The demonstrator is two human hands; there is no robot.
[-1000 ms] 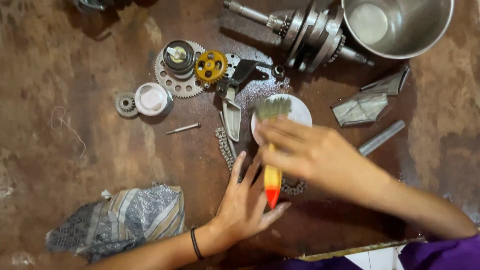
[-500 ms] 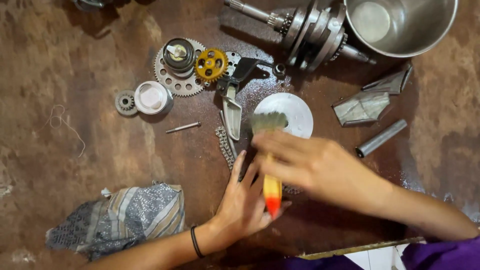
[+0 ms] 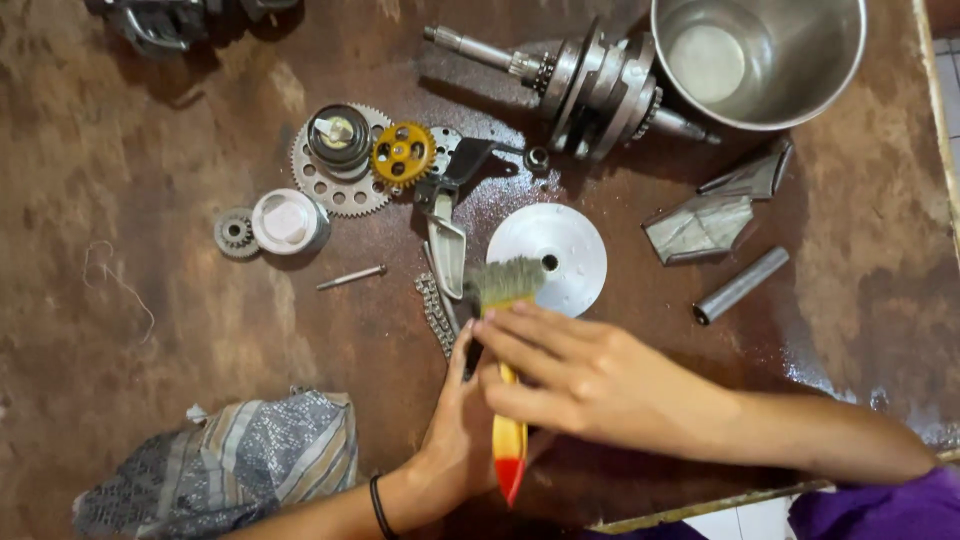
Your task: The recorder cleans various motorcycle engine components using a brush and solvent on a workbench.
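Rusty-brown metal tabletop (image 3: pixel 150 330) carries the parts I watch. The round steel bowl (image 3: pixel 760 55) sits far right, the crankshaft (image 3: pixel 590 85) beside it. The white pulley disc (image 3: pixel 548 255), half-covered 1 second ago, is now clear: my right hand (image 3: pixel 590 375), closed around the yellow-and-red-handled brush (image 3: pixel 505 290), has pulled back. My left hand (image 3: pixel 460 420) lies flat, fingers spread, beside the chain (image 3: pixel 436 312). I see no labels.

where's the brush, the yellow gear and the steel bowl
brush (image 3: pixel 505 282), head view, on the grey bristles beyond the right hand
yellow gear (image 3: pixel 403 154), head view, on its face among the holes
steel bowl (image 3: pixel 800 95), head view, on the inner wall right of the flat bottom
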